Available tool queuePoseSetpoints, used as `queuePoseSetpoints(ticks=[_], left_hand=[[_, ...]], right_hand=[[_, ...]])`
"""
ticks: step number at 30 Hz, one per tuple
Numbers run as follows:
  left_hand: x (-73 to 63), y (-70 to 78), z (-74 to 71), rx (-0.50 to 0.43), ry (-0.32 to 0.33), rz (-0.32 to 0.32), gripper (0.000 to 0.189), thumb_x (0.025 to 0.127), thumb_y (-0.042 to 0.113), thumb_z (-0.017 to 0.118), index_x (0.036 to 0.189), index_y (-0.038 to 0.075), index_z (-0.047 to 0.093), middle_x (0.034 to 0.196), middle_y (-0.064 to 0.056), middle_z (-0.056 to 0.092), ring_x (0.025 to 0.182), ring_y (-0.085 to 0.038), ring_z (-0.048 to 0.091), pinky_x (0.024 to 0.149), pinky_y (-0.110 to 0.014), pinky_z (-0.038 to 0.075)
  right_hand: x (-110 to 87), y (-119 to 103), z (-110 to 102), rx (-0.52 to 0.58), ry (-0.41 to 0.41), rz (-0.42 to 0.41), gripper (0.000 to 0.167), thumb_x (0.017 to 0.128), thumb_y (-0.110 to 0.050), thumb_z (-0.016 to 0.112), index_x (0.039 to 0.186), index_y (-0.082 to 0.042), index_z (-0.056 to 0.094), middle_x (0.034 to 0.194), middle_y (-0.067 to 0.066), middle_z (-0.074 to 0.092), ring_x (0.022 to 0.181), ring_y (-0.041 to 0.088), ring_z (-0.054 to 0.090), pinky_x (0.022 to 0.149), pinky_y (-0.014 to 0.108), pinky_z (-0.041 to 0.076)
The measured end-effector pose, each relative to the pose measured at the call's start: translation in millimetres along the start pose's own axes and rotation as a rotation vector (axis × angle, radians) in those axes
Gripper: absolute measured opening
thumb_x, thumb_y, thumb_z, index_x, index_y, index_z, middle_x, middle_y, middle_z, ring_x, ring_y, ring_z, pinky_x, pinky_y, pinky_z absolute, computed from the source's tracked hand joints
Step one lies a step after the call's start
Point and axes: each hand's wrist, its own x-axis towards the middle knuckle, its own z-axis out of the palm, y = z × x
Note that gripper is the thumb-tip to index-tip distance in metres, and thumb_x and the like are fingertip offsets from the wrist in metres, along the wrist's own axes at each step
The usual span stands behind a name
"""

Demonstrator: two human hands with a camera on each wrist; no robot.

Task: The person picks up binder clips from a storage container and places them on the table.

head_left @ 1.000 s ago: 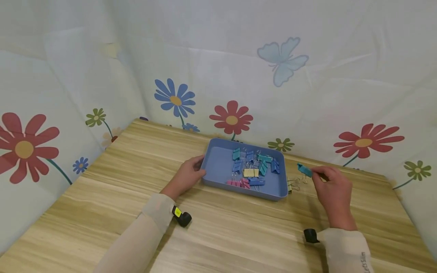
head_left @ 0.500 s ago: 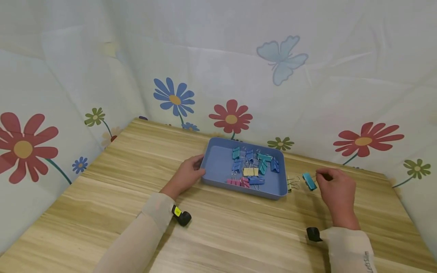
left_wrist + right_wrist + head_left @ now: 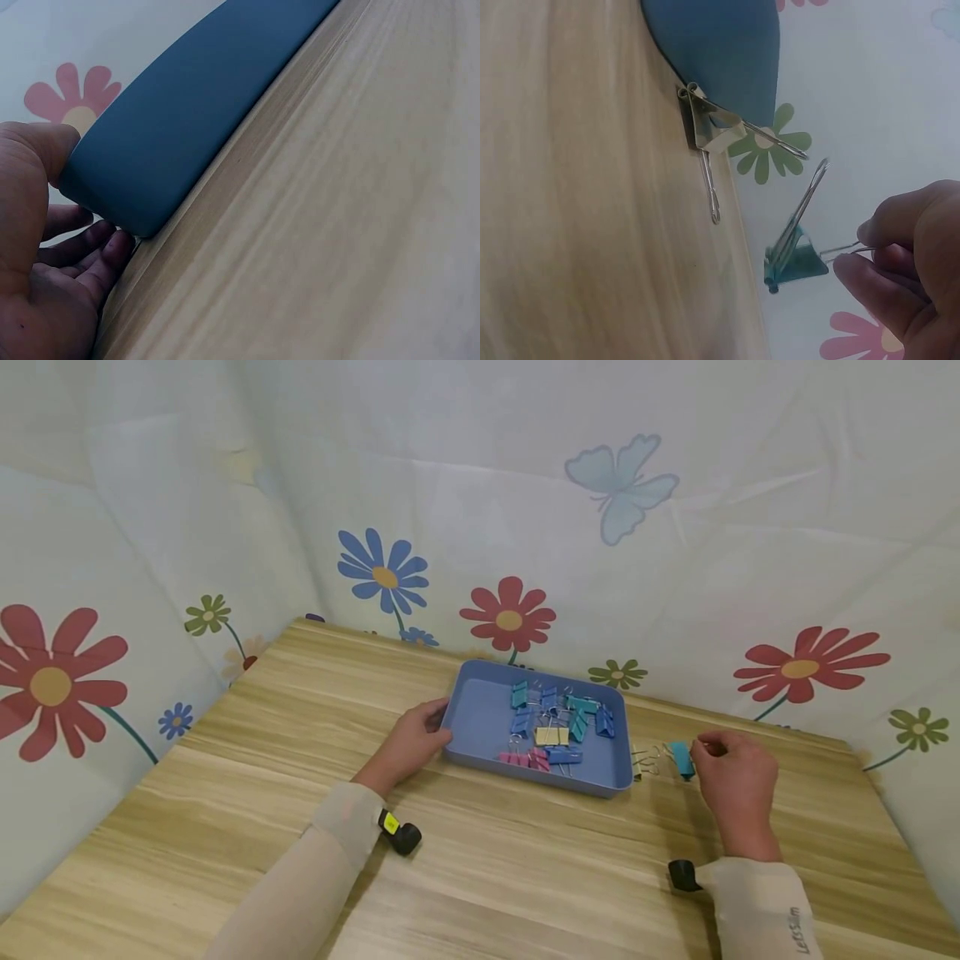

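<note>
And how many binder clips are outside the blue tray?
2: the teal clip pinched by the right hand, and the pale yellow clip on the table beside the blue tray. Others could be hidden behind the hand.

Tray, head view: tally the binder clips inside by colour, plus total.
Blue clips: 4
Teal clips: 3
Pink clips: 2
Yellow clip: 1
Total visible in the tray: 10
</note>
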Motion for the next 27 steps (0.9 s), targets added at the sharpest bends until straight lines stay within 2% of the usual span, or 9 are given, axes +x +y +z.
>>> queuePoseSetpoints(ticks=[8,13,19,27], left_hand=[[-0.3,0.3,-0.3,-0.001,-0.005,-0.015,0.064,0.090,0.013,0.056,0.150,0.009,0.035,0.145,-0.015,0.049,0.126,-0.029,0.055,0.101,-0.042,0.049],[0.7,-1.5,-0.4,-0.002,-0.004,-0.015,0.064,0.090,0.013,0.056,0.150,0.009,0.035,0.145,-0.016,0.049,0.126,-0.030,0.055,0.100,-0.042,0.049],[1.0,-0.8,-0.2,0.003,-0.002,-0.013,0.064,0.089,0.013,0.055,0.150,0.008,0.035,0.145,-0.016,0.049,0.126,-0.030,0.055,0.101,-0.042,0.048],[0.1,0.7,-0.2,-0.001,-0.004,-0.025,0.064,0.089,0.013,0.056,0.150,0.008,0.036,0.144,-0.016,0.049,0.127,-0.030,0.055,0.101,-0.042,0.049]], right_hand=[[-1.9,-1,3,0.007,-0.009,0.001,0.023,0.089,-0.015,0.063,0.098,0.004,0.072,0.089,0.023,0.069,0.079,0.035,0.062,0.065,0.039,0.046],[-2.4,0,7,0.018,0.018,-0.023,0.020,0.087,-0.014,0.065,0.093,0.004,0.073,0.084,0.021,0.069,0.074,0.032,0.062,0.060,0.032,0.043],[-3.4,1,9,0.021,0.036,-0.048,0.017,0.086,-0.012,0.065,0.090,0.003,0.073,0.080,0.020,0.069,0.072,0.032,0.061,0.060,0.032,0.041],[-5.0,4,11,0.028,-0.021,0.001,0.019,0.087,-0.014,0.063,0.092,0.002,0.072,0.084,0.019,0.069,0.073,0.029,0.060,0.058,0.028,0.042]])
